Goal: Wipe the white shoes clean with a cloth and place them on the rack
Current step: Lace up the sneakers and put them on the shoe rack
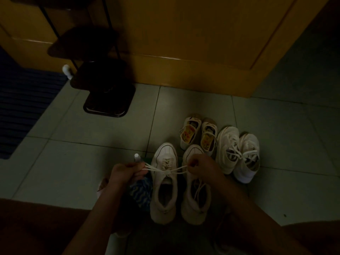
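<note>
Two white sneakers stand side by side on the tiled floor in front of me, the left sneaker [164, 183] and the right sneaker [196, 197]. My left hand [126, 174] and my right hand [199, 165] each pinch one end of the left sneaker's lace [166, 169] and pull it taut sideways over the tongue. A blue patterned cloth [142, 194] lies on the floor beside the left sneaker, partly hidden under my left wrist. The dark shoe rack [103, 74] stands at the back left against the wooden door.
A second white laced pair [237, 153] sits to the right, a small slip-on pair with yellow insoles [198, 135] behind. A small white-capped bottle [137, 157] stands near my left hand. A dark blue mat [22, 103] lies far left. A wooden door [193, 43] fills the background.
</note>
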`<state>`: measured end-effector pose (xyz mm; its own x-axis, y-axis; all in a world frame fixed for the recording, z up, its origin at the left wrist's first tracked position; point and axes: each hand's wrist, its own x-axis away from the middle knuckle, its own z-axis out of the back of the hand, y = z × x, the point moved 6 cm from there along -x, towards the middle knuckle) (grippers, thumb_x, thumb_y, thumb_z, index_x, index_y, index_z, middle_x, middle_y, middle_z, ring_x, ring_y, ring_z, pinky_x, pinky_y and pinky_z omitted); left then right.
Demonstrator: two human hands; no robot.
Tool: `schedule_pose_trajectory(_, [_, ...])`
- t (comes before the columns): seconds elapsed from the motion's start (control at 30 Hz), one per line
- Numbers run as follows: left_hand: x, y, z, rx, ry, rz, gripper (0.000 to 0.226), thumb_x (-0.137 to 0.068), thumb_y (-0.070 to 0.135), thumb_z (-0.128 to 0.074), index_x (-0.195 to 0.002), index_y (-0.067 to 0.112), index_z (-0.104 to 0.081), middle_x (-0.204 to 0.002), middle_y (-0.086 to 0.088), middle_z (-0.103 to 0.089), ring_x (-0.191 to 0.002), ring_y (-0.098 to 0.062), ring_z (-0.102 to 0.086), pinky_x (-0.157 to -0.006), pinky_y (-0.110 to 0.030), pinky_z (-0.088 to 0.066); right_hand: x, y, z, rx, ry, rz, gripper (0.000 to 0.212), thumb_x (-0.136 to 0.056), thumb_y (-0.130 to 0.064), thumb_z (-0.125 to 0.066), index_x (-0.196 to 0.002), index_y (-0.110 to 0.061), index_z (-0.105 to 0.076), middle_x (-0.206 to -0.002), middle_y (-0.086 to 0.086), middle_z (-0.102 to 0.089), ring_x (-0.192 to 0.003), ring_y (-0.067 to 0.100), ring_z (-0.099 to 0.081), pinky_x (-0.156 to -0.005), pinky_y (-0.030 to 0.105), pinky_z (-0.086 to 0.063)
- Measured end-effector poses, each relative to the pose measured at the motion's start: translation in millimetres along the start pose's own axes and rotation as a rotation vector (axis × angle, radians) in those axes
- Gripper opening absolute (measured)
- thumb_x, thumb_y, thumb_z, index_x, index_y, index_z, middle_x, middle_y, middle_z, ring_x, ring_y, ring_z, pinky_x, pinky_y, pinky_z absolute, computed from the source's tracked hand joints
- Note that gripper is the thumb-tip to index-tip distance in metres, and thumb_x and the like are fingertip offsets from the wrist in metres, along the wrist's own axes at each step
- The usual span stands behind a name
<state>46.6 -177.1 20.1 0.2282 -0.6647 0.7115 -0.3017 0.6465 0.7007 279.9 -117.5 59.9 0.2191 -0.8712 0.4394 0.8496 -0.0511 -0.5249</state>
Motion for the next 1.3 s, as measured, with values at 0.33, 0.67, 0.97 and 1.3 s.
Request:
schedule_pose_trajectory(0.33, [1.2,-1.2,7.9,-0.122,0.068,-0.04,0.004,-0.084,-0.004,-0.06,-0.086,-0.007,-0.063,-0.038,0.001,-0.06,-0.034,-0.003,-0.057,-0.038,-0.01,-0.044,-3.3,12.1,-3.9,0.11,-0.096,-0.013,0.011,-0.086,-0.019,-0.06,-0.088,-0.015,-0.071,-0.091,0.005,-0.072,-0.083,0.017,-0.067,-0.079,0.034,-0.055])
schedule_pose_trajectory(0.67, [-3.9,2.9,7.4,-0.45,0.056,-0.116,0.021,-0.08,0.012,-0.071,-0.097,0.0,-0.069,-0.054,0.002,-0.068,-0.049,-0.007,-0.062,-0.046,-0.013,-0.05,-6.8,11.6,-5.1,-0.14,-0.038,0.047,0.021,-0.089,-0.016,-0.06,-0.108,-0.013,-0.067,-0.105,0.002,-0.065,-0.072,-0.001,-0.052,-0.058,0.012,-0.043])
schedule_pose_trajectory(0.97, [5.3,20.5,-7.4,-0.714,0.176,-0.298,0.021,-0.081,0.021,-0.07,-0.095,0.005,-0.069,-0.093,-0.012,-0.07,-0.091,-0.023,-0.065,-0.073,-0.025,-0.043,-11.1,1.8,-17.8,-0.174,0.017,0.115,0.019,-0.087,-0.011,-0.06,-0.104,-0.012,-0.069,-0.102,-0.002,-0.063,-0.074,0.0,-0.049,-0.075,0.022,-0.038])
schedule_pose_trajectory(1.3, [17.1,6.0,-41.1,-0.854,-0.016,-0.339,0.01,-0.083,0.018,-0.068,-0.093,0.018,-0.069,-0.089,0.001,-0.064,-0.085,-0.016,-0.063,-0.066,-0.022,-0.049,-0.5,27.3,-0.6,-0.33,0.205,-0.014,0.015,-0.087,-0.011,-0.061,-0.099,-0.017,-0.068,-0.1,0.002,-0.065,-0.074,0.003,-0.055,-0.066,0.018,-0.044])
